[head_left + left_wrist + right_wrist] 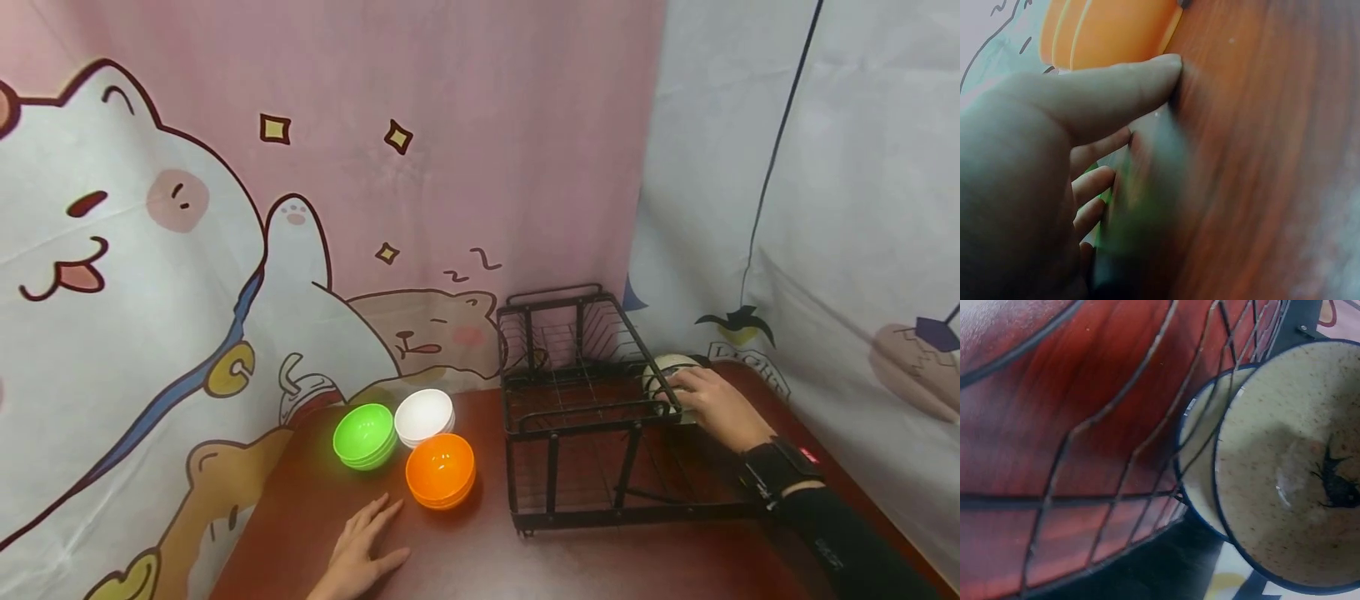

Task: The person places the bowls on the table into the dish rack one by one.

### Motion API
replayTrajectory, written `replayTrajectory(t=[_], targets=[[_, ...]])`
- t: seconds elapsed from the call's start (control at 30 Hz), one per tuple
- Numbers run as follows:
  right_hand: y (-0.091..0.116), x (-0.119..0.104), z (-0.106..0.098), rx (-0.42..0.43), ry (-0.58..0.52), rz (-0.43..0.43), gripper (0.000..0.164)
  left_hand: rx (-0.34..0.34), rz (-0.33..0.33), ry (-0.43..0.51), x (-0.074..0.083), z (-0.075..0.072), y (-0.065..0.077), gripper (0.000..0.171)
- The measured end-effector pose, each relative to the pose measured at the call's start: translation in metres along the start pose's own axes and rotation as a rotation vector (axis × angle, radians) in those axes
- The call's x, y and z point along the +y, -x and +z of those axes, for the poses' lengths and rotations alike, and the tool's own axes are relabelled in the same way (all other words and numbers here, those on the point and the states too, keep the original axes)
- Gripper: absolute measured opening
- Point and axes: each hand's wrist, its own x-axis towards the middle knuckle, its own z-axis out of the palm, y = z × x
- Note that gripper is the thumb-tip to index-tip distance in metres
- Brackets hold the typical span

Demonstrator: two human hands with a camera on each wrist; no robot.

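Observation:
My right hand point(708, 404) is at the right side of the black rack, its fingers bent over a cream bowl point(662, 363) that it grips. Up close, this speckled bowl point(1285, 506) has a dark blue rim and a dark fish drawn inside; it hides the fingers in the right wrist view. A second cream bowl point(1194, 437) shows behind it. My left hand point(360, 546) rests on the table with fingers spread, holding nothing. Just ahead of it stand stacked orange bowls point(441, 471), also near the left thumb point(1129, 90). Stacked green bowls point(364, 437) and white bowls point(424, 417) stand behind.
A two-tier black wire rack point(588, 517) stands between the coloured bowls and the right hand. Its wires point(1060, 469) run close beside the cream bowls. The reddish-brown table point(465, 558) ends at a cartoon-printed curtain point(450, 167) behind and at the sides.

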Motion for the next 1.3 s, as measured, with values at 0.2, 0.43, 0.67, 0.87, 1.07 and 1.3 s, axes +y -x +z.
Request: replayTrajectory(t=[0.2, 0.43, 0.67, 0.87, 1.07, 1.3], targets=[[0.011, 0.005, 0.009, -0.001, 0.073, -0.045, 0.041, 0.023, 0.009, 0.010, 0.001, 0.002, 0.002, 0.072], [0.012, 0.002, 0.011, 0.018, 0.142, -0.111, 0.055, -0.028, -0.029, 0.029, 0.003, -0.001, 0.000, 0.072], [0.013, -0.001, 0.011, 0.018, 0.181, -0.169, 0.053, -0.093, -0.074, 0.039, 0.003, -0.003, 0.000, 0.073], [0.016, 0.002, 0.014, -0.010, 0.197, -0.157, 0.043, -0.092, -0.080, 0.049, 0.002, -0.002, -0.001, 0.074], [0.022, 0.006, 0.018, -0.053, 0.154, -0.062, 0.024, -0.130, -0.110, 0.057, -0.003, -0.001, -0.003, 0.076], [0.019, 0.004, 0.020, -0.045, 0.126, -0.018, 0.030, -0.131, -0.100, 0.046, -0.005, 0.002, -0.003, 0.075]])
